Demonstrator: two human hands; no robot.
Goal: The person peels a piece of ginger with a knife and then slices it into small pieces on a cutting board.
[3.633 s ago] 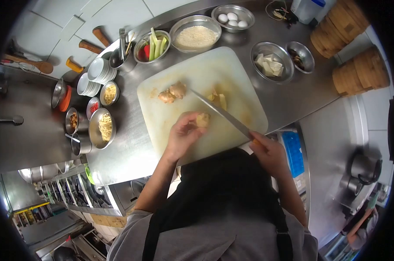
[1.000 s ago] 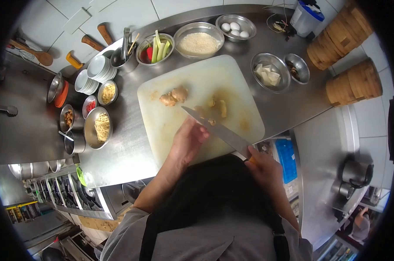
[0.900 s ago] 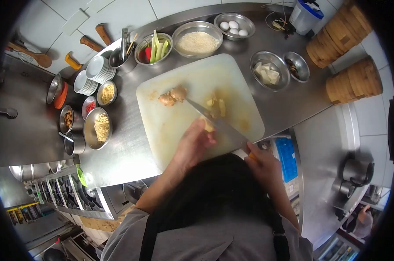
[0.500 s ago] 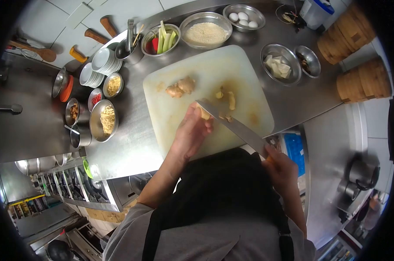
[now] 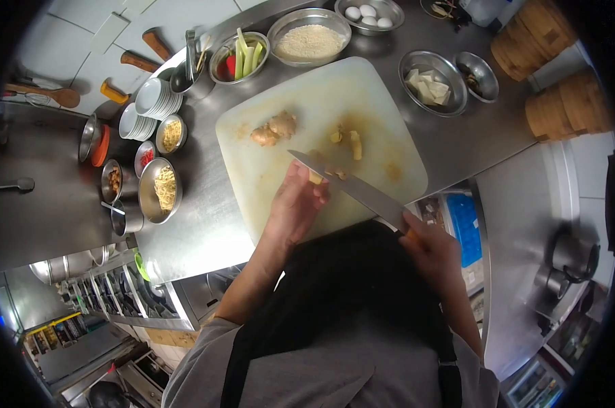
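One hand, the left hand [image 5: 295, 207], pinches a small yellow piece [image 5: 315, 178] over the white board [image 5: 253, 183]. The right hand [image 5: 432, 249] tightly grips a big knife [image 5: 372, 197], right by the piece. Farther off, a bumpy brown root [image 5: 282, 124] lies on the board.

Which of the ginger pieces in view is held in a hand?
The small, pale ginger piece in the left hand, beside the knife. The larger, brown-skinned ginger root and the loose ginger scraps lie on the cutting board.
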